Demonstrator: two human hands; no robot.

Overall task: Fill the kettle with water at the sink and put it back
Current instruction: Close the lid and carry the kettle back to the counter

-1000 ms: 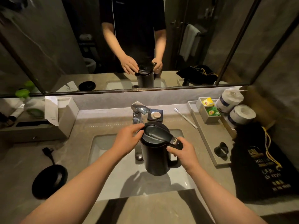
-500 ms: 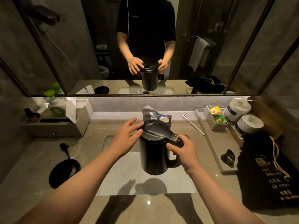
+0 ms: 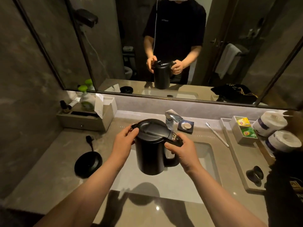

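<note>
A black electric kettle [image 3: 150,153] hangs upright in the air over the left part of the sink [image 3: 205,161], its lid down. My right hand [image 3: 179,150] is closed around the top of its handle. My left hand [image 3: 124,142] rests against the lid's left rim by the spout, fingers curled on it. The chrome tap [image 3: 172,117] stands just behind the kettle, to its right. The kettle's round black base [image 3: 87,163] lies on the counter to the left, its cord and plug [image 3: 89,139] behind it.
A soap dish [image 3: 186,126] and a toothbrush [image 3: 216,134] lie right of the tap. A tray [image 3: 236,159] on the right holds tea bags [image 3: 244,126], a black cup [image 3: 255,174] and toilet rolls [image 3: 270,122]. A toiletries box [image 3: 85,118] stands at back left. A black bag [image 3: 285,185] lies at right.
The kettle has moved left and a little higher, away from under the tap. Both hands went with it. My view has swung left and up.
</note>
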